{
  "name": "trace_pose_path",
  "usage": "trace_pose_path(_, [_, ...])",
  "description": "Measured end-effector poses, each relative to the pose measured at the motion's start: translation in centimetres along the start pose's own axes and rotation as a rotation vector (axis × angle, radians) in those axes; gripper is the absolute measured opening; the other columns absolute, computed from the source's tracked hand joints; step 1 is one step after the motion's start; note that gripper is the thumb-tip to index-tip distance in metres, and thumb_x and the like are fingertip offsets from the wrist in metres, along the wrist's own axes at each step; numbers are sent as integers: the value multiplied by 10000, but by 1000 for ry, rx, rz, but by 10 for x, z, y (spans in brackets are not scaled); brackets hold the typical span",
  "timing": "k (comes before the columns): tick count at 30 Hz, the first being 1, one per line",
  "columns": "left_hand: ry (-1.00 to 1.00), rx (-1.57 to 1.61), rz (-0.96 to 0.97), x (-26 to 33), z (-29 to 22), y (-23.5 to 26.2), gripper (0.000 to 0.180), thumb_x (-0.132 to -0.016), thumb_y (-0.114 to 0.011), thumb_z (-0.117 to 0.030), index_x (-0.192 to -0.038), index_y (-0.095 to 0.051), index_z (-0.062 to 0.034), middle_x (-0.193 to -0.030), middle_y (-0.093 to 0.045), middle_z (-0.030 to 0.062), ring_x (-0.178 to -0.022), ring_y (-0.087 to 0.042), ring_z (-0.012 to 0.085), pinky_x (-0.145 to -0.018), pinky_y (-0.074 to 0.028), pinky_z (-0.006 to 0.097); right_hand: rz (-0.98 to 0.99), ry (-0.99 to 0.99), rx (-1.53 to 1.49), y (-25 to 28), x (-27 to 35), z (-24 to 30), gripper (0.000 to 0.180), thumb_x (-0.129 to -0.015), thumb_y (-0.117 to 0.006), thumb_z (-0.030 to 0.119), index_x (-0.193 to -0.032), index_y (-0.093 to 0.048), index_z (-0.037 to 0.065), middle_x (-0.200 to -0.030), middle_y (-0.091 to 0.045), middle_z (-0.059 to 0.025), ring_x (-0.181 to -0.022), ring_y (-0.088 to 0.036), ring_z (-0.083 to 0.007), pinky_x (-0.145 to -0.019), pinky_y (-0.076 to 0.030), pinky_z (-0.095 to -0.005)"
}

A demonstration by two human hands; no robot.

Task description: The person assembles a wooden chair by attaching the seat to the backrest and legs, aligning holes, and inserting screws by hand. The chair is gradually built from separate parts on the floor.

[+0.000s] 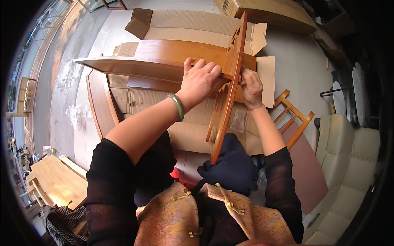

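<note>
A long brown wooden board (135,64) stands on edge, its right end meeting an upright slatted wooden frame (228,110). My left hand (198,82), with a green bangle above the wrist, is closed over the board's upper edge close to that joint. On the frame's outer side my right hand (251,88) is closed, fingertips bent in against the rail. What it pinches, if anything, is too small and covered to make out. The frame's lower end comes down by my knee. Behind the board lies a wider glossy wooden panel (176,48).
Opened cardboard (188,133) lies under the wooden parts. A curved wooden panel (98,102) rests at left, and another slatted frame (293,112) at right. Beyond that is a pale padded sofa (349,151). A large cardboard box (275,14) stands at the back; a light wooden chair (57,176) is lower left.
</note>
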State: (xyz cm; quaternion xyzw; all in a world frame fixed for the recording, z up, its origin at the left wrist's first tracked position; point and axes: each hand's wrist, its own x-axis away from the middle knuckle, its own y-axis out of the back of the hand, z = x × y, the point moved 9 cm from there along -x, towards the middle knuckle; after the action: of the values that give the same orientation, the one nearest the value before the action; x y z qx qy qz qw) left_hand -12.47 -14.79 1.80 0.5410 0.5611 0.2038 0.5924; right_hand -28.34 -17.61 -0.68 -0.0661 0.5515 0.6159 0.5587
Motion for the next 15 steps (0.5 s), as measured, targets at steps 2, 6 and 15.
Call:
trace_pose_path(2, [0,-5,9,0,1,0,112,-845,-601,-128,-943,-550,-152,-864,-548,3,-916,-535,210,-968,-280,456,36,-54,35,-2,0,4,149,-854,-630,58,-997,-639,21,-946,-646,-105,-848,-617,-248,-642,-519,-374])
trace_pose_path(6, [5,7,18,0,3,2,158,-818,-597,-104,-959,-552,-157,-875,-545,2,-931,-534,209,-996,-276,478,89,-449,-178,-11,18,-1,310,-1001,-518,253,-862,-610,-9,-700,-572,-108,-616,-574,-213,-578,-467,-324])
trace_pose_path(15, [23,7,11,1,5,4,152,-826,-617,-142,-968,-565,-156,-897,-569,-11,-944,-545,204,-969,-305,487,289,-1097,-804,-32,48,-3,424,-1039,-450,382,-1033,-645,5,-787,-628,-31,-600,-524,-51,-507,-411,-211])
